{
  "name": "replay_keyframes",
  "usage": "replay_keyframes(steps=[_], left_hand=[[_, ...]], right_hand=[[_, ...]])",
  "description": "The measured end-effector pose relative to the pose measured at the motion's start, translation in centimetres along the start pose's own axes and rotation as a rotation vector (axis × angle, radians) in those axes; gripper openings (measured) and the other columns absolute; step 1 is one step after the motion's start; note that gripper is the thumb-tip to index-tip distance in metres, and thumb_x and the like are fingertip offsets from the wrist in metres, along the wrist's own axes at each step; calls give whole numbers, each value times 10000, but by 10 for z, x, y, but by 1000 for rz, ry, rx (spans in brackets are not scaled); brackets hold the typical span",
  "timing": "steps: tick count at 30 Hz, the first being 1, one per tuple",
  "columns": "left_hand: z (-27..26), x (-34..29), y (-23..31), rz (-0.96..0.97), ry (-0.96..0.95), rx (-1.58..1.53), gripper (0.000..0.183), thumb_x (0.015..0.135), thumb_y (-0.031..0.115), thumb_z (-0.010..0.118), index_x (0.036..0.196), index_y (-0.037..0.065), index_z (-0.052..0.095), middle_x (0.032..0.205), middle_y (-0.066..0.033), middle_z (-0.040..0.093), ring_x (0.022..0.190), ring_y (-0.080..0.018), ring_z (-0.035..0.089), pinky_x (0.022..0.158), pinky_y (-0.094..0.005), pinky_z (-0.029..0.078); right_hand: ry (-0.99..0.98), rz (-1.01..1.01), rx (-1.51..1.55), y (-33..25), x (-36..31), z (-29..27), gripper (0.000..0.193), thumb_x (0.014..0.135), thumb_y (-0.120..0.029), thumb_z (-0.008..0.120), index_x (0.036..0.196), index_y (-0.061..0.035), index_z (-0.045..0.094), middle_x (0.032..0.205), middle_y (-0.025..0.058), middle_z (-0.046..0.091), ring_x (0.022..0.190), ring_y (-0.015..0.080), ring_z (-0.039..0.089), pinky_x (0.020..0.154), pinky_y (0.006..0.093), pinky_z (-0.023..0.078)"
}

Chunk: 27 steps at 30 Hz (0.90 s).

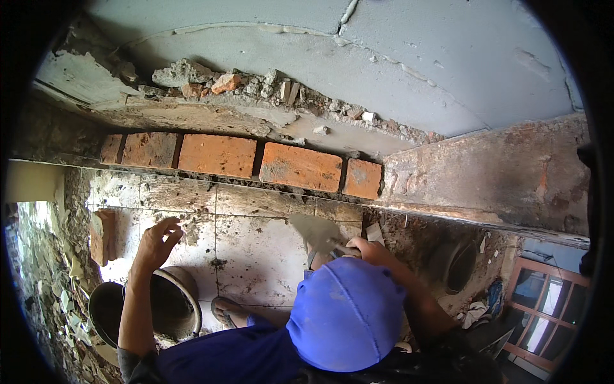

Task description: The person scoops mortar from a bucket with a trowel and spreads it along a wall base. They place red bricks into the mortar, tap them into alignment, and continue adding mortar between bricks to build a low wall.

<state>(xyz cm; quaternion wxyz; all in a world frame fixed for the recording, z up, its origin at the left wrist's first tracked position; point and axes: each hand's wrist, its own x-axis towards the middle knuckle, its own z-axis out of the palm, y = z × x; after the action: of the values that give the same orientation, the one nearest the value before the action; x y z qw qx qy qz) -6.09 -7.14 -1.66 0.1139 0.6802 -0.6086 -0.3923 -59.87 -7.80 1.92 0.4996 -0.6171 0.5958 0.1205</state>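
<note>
My right hand (371, 250) is closed round the handle of a trowel (314, 232). Its grey, mortar-smeared blade points left, over the dirty white tiles. My left hand (158, 243) is raised, its fingers loosely bent and apart from the thumb, with nothing in them. Below that hand stands a black bucket (192, 288), its inside dark. Ahead of both hands runs a course of orange bricks (217, 155), with dark gaps between them. A taut string (243, 184) passes along their near side. A single brick (102, 237) stands to the left of my left hand.
Rubble (227, 83) lies on the ledge behind the bricks, below a grey block wall (448, 57). A second dark bucket (105, 310) and broken tile pieces (67, 301) are at the left. A blue cap (345, 313) covers the lower middle; my sandalled foot (230, 310) rests on tiles.
</note>
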Motion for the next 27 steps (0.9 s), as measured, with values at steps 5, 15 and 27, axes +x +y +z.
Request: replay_keyframes(steps=[5,15,27], left_hand=[[-1,-27,-16,-135,8,37,397,995,237,698,1293,-24,676,1092,-171,785,1071,-310,761,919,-408,582],[7,1,68,53,-38,125,339,960,242,743,1219,22,741,1161,-188,766,1080,-365,735,937,-417,570],[243,139,175,320,-608,192,278,937,305,650,964,57,772,947,-180,763,876,-364,751,796,-485,584]], right_hand=[[305,43,-338,34,-4,6,472,1014,-435,578,1201,-7,647,1116,261,724,1009,447,707,890,528,556],[106,-13,-641,-8,-36,-54,314,1001,-321,606,1074,-16,629,1043,197,710,998,435,701,870,541,567],[69,456,-788,-83,-11,-76,331,993,-281,622,1107,-5,764,1225,273,712,1180,457,674,1022,537,521]])
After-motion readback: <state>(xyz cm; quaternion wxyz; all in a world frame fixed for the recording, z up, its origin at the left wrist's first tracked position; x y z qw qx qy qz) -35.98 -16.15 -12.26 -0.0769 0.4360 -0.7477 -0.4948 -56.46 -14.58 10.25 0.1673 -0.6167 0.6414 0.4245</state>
